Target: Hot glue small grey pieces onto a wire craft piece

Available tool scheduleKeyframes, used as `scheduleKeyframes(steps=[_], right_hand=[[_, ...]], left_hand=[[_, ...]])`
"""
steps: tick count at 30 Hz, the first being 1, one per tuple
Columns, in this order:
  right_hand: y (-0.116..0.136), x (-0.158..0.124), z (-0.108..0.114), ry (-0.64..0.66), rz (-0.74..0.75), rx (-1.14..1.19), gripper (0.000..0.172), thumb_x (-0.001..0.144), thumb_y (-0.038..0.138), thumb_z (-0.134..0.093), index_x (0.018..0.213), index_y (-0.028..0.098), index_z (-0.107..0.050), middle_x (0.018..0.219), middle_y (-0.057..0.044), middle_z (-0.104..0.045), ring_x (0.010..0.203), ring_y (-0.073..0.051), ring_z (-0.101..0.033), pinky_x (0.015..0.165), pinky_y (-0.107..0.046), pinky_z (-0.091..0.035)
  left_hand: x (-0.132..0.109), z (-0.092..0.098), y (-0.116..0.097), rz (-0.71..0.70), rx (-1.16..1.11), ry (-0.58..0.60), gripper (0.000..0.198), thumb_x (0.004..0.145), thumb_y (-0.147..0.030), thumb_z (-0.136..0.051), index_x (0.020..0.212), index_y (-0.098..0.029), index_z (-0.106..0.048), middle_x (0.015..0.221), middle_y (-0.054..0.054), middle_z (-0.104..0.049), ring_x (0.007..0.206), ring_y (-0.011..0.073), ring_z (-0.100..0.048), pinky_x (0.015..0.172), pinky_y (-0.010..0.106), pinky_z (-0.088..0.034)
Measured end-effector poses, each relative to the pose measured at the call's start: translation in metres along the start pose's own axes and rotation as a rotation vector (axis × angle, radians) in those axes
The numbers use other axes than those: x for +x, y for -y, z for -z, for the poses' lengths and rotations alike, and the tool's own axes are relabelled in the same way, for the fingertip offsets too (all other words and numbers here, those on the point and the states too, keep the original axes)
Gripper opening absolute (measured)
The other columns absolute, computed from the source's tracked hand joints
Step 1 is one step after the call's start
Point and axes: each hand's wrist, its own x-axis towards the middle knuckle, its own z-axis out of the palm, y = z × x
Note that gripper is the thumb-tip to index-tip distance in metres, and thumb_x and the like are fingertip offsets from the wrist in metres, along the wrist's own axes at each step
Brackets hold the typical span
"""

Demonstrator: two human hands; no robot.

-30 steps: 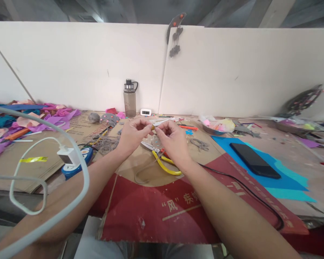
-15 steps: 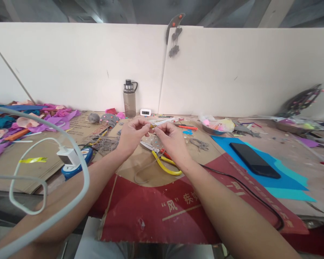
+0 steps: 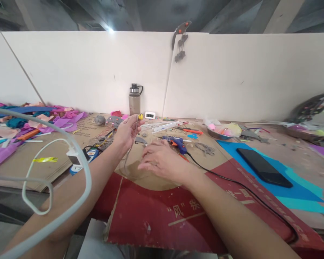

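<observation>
- Pinching: left hand (image 3: 127,132), raised with the wrist bent back, thumb and forefinger closed on a thin grey wire stem (image 3: 126,162) tipped with a small yellow bead (image 3: 140,116). The stem trails toward 6 o'clock.
- Hovering: right hand (image 3: 159,160), palm down, fingers spread open, low over the brown cardboard sheet (image 3: 140,178), at 4 o'clock of the left hand and apart from it.
- Blue hot-glue gun (image 3: 178,142), lying at 1 o'clock of the right hand.

The hands have parted. The left hand (image 3: 126,131) now holds the yellow bead (image 3: 140,116) and its wire (image 3: 126,158) alone, while the right hand (image 3: 162,162) has dropped flat over the cardboard (image 3: 151,180), uncovering the blue glue gun (image 3: 175,141).
</observation>
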Motion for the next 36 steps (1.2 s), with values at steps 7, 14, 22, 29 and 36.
scheduleKeyframes(steps=[7, 14, 22, 29, 36], right_hand=[[-0.05, -0.014, 0.032, -0.314, -0.758, -0.314, 0.035, 0.093, 0.039, -0.04, 0.084, 0.016, -0.065, 0.083, -0.01, -0.068, 0.079, -0.022, -0.061, 0.07, -0.032, -0.041], [-0.1, -0.031, 0.014, 0.179, -1.027, -0.385, 0.037, 0.082, 0.046, -0.051, 0.089, 0.015, -0.069, 0.089, -0.018, -0.07, 0.085, -0.029, -0.066, 0.069, -0.036, -0.047], [-0.117, -0.028, -0.007, -0.194, -1.119, 0.036, 0.012, 0.071, 0.029, -0.057, 0.074, 0.019, -0.063, 0.065, -0.009, -0.064, 0.066, -0.027, -0.064, 0.058, -0.036, -0.047], [-0.083, -0.01, 0.005, -0.553, -0.91, 0.362, 0.03, 0.074, 0.027, -0.05, 0.103, 0.022, -0.05, 0.08, -0.002, -0.063, 0.062, -0.017, -0.062, 0.059, -0.031, -0.051], [-0.024, -0.001, 0.011, -0.675, -0.501, 0.622, 0.03, 0.08, 0.022, -0.05, 0.11, 0.024, -0.046, 0.098, -0.002, -0.063, 0.066, -0.012, -0.058, 0.065, -0.03, -0.051]], left_hand=[[0.001, -0.002, -0.004, 0.019, -0.077, -0.008, 0.006, 0.078, -0.016, -0.067, 0.075, -0.014, -0.062, 0.07, 0.0, -0.066, 0.061, 0.0069, -0.066, 0.041, 0.011, -0.041], [0.003, 0.002, -0.003, -0.05, -0.055, 0.046, 0.009, 0.073, -0.02, -0.069, 0.077, -0.014, -0.064, 0.071, -0.001, -0.064, 0.058, 0.0061, -0.062, 0.039, 0.013, -0.038], [0.0, 0.003, 0.006, -0.097, 0.082, 0.076, 0.024, 0.062, -0.029, -0.078, 0.076, -0.016, -0.064, 0.069, -0.002, -0.059, 0.061, 0.0066, -0.056, 0.044, 0.015, -0.037], [0.002, 0.007, 0.012, -0.103, 0.126, 0.083, 0.024, 0.062, -0.032, -0.078, 0.069, -0.015, -0.062, 0.064, -0.004, -0.049, 0.051, 0.0038, -0.038, 0.041, 0.015, -0.027], [0.001, 0.007, 0.012, -0.067, 0.167, 0.043, 0.028, 0.06, -0.036, -0.079, 0.071, -0.016, -0.062, 0.062, -0.004, -0.047, 0.051, 0.0044, -0.038, 0.042, 0.016, -0.028]])
